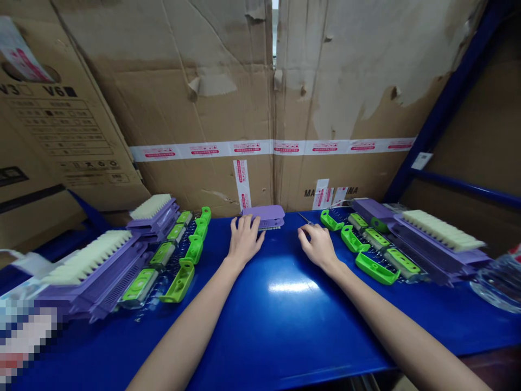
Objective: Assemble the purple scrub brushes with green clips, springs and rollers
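My left hand (245,239) rests with its fingers spread at a purple plastic brush-like part (266,213), which lies against the cardboard at the back of the blue table. The fingertips touch its near left side, and a row of small teeth shows along its lower edge. My right hand (319,247) lies to the right with its fingers curled over a thin, pointed metal tool (303,218). Only the tool's tip shows beyond the fingers, so its exact kind is hidden. Bare blue tabletop (280,315) lies between my forearms.
On the left are purple pieces with cream bristles (100,252), grey-green blocks (140,285) and bright green clips (179,281). Similar purple bristle pieces (442,231) and green clips (376,269) line the right. A clear plastic bottle (499,279) stands far right. Cardboard (203,108) walls the back.
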Available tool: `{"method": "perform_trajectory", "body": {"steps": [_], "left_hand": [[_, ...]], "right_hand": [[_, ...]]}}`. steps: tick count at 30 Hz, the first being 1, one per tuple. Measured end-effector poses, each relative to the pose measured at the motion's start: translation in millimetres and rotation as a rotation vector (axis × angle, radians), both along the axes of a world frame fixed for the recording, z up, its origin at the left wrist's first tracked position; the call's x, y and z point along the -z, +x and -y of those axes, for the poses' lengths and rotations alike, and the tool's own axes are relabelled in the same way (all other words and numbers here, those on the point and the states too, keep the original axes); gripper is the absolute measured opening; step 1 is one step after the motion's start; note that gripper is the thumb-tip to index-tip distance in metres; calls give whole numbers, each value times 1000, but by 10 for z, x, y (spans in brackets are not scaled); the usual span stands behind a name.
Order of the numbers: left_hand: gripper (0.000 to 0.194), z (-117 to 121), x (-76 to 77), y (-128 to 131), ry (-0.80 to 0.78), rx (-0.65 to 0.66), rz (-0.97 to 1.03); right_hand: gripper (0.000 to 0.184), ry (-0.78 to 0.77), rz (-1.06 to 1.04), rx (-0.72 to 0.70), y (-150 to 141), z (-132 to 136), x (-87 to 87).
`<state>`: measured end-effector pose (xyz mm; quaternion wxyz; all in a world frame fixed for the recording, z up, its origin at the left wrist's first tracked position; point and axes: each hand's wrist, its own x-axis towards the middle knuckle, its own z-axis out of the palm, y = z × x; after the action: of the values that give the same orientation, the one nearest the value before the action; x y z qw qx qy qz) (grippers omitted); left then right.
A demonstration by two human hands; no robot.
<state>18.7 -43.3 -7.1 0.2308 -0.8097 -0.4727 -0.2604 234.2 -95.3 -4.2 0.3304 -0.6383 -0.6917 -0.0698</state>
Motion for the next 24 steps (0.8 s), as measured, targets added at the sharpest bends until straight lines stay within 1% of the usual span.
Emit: {"method": "perform_trajectory", "body": {"steps": [4, 6, 9, 12, 15, 17, 19, 21, 22, 24], "left_hand": [[45, 1, 0, 1, -20, 10, -2], [44, 1, -2, 1, -30, 9, 2], [45, -6, 5, -2, -36, 13, 11], [44, -16, 16, -6, -34, 19, 19], [44, -17, 20, -5, -29, 19, 17], [43, -13, 18, -4, -30, 22, 21], [43, -11, 16, -3, -35, 27, 31], [43, -10, 15, -3, -38, 27, 36], [43, -10, 15, -3, -37, 24, 33], [44, -10, 14, -3, -36, 18, 25]], "right_hand": [[40, -86, 113, 15, -28, 5, 24], [44, -82, 156, -12, -43, 2, 46], [47, -35, 206, -96, -61, 3, 47], [49, 63, 176, -169, -69, 41, -31], [51, 150, 110, -207, -62, 156, -166], [51, 154, 63, -232, -43, 278, -243], [48, 125, 8, -248, -1, 421, -279], [42, 79, -14, -225, 72, 565, -273], [39, 54, 7, -190, 122, 632, -259], [37, 40, 114, -76, 243, 752, -226]]}}
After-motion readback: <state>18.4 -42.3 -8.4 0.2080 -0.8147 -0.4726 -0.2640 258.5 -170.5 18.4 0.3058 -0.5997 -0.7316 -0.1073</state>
